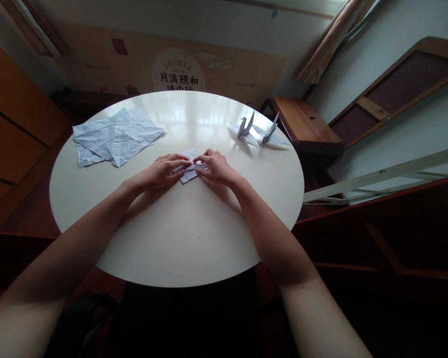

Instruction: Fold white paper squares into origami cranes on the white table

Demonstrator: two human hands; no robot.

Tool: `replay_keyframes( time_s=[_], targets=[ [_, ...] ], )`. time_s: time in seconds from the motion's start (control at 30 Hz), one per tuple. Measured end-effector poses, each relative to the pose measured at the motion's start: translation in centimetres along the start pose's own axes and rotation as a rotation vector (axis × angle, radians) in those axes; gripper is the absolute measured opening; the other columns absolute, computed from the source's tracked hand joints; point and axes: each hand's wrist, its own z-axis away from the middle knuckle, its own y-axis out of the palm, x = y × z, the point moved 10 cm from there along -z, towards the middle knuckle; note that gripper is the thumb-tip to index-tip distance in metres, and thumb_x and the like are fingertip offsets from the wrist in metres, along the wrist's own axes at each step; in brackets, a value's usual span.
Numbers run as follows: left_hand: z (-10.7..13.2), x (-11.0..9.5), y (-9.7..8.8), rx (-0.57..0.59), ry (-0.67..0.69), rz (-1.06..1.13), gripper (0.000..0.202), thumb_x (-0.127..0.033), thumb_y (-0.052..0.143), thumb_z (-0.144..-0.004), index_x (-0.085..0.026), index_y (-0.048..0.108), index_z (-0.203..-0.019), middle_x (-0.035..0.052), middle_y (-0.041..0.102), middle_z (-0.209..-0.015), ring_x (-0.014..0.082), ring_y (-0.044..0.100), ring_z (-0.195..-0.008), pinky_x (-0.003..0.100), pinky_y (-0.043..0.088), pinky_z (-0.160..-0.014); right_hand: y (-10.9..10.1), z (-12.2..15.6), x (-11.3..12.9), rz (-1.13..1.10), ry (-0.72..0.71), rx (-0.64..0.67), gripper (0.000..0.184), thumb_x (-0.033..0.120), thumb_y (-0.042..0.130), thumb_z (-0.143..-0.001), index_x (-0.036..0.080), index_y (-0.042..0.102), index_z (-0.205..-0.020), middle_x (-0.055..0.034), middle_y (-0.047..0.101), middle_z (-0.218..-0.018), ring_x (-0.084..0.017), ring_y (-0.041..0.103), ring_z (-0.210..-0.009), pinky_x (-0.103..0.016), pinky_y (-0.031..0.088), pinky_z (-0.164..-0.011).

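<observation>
Round white bench (pixel 179 238), two paper cranes (pixel 242 130) done past the right fingers (pixel 202 159), creased sheets (pixel 119 136) past the left fingers (pixel 179 157); both pinching a folded square (pixel 188 177), looks unfinished imo.

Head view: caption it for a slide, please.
Left hand and right hand touch a small folded white paper on a round white table, with two white paper cranes and creased white sheets beyond.

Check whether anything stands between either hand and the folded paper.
Nothing visible does: the left hand and right hand both touch the folded paper. The creased sheets and paper cranes sit farther back, to either side.
</observation>
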Motion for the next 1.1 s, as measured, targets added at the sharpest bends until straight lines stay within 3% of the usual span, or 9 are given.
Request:
replay_keyframes(
  time_s=[1.1],
  targets=[
    [0.01,-0.42,-0.06,0.016,-0.018,0.003,0.041,-0.041,0.043,-0.098,-0.026,0.059,-0.132,0.0077,0.056,-0.136,0.0253,0.051,-0.126,0.042,0.035,-0.109,-0.16,0.18,-0.03,-0.001,0.000,-0.006,0.033,0.036,0.058,-0.090,0.027,0.066,-0.121,-0.0085,0.056,-0.112,-0.027,0.049,-0.108,-0.043,0.036,-0.099]
  ],
)
